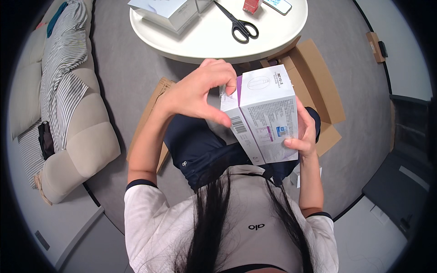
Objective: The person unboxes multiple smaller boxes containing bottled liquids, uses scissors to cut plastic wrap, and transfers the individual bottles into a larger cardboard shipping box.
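A white and purple printed carton (269, 126) is held above my lap, tilted, with a barcode and small print on its sides. My right hand (305, 131) grips its right side, thumb on the printed face and the other fingers behind it. At the carton's left end, my left hand (213, 90) is curled, with the fingertips at clear, crinkled film (223, 92) by the upper corner. Its thumb lies at the edge near the barcode. Whether the left fingers pinch the film cannot be told.
A round white table (205, 51) stands ahead, bearing black scissors (240, 27), a white box (170, 13), a red box (252, 6) and a phone (280, 5). An open cardboard box (319, 82) lies right on the floor; more cardboard (146, 112) is left. A sofa (92, 146) stands farther left.
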A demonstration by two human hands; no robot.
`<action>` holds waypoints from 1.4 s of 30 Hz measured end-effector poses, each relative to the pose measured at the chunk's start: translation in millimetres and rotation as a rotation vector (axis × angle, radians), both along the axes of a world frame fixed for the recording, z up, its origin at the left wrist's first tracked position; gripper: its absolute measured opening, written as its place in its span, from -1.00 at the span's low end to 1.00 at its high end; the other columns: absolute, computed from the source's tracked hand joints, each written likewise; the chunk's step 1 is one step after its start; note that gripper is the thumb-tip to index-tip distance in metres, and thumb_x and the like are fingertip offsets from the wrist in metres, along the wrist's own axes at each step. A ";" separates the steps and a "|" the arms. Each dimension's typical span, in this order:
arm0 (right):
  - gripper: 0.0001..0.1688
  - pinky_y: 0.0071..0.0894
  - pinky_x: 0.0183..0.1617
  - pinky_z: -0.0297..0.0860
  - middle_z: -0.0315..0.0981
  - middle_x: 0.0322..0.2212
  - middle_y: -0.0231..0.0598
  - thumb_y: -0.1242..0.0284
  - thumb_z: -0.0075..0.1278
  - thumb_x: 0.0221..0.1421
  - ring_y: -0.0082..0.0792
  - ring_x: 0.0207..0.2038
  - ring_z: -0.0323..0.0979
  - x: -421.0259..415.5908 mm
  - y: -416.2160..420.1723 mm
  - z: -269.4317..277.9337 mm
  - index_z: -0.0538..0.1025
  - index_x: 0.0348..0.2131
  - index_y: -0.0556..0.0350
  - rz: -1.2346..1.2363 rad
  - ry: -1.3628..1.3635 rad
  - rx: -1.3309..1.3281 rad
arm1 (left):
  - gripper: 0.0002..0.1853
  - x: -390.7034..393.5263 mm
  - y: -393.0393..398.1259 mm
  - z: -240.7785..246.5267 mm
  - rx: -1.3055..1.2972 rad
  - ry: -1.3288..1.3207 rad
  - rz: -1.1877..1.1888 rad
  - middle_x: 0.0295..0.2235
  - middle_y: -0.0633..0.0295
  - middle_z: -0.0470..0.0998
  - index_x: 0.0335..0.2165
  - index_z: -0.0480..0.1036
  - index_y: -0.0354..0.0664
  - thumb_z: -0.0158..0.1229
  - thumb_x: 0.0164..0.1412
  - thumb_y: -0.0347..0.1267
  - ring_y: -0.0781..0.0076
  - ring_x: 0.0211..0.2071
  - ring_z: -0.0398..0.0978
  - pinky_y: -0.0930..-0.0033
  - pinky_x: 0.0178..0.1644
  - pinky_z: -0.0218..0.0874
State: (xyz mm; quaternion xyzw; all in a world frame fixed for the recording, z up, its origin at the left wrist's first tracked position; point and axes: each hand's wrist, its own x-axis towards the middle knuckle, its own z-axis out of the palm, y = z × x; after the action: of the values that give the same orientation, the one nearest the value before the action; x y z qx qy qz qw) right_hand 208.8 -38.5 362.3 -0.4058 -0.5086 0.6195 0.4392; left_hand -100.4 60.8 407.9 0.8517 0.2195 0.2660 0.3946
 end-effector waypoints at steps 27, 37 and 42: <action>0.09 -0.07 0.12 0.14 0.16 0.06 0.11 0.35 0.34 -0.60 0.00 0.07 0.21 -3.4 5.8 12.2 0.37 0.09 0.01 -0.043 -0.625 0.694 | -0.14 39.5 -34.1 -50.2 -1.336 -0.570 0.292 0.14 0.07 0.26 0.26 -0.01 -0.22 -0.08 0.23 0.15 0.36 0.16 0.25 0.30 0.21 0.12; -0.02 -0.13 -0.03 0.14 0.27 -0.02 0.11 0.35 0.28 -0.68 0.02 -0.04 0.31 -11.2 8.9 27.4 0.49 -0.02 -0.09 -0.007 -0.768 0.834 | -0.39 34.0 -35.2 -82.1 -1.119 -0.479 0.269 -0.07 0.20 0.37 0.19 0.10 -0.16 -0.11 0.17 -0.25 0.47 -0.06 0.36 0.44 0.05 0.19; -0.09 -0.14 -0.03 0.15 0.28 -0.03 0.11 0.36 0.25 -0.63 0.02 -0.06 0.31 -16.6 8.6 31.9 0.51 -0.04 -0.10 -0.030 -0.887 0.829 | -0.52 58.8 -46.7 -94.0 -1.118 -0.662 0.499 -0.07 0.23 0.38 0.18 0.11 -0.16 -0.31 0.40 -0.19 0.48 -0.06 0.36 0.43 0.05 0.21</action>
State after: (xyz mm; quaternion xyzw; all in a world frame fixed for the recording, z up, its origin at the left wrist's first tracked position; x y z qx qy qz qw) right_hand 192.2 -29.9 394.2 -0.4274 -0.8363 0.1353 0.3157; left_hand -41.6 14.1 313.9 0.3189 0.3810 0.4415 0.7471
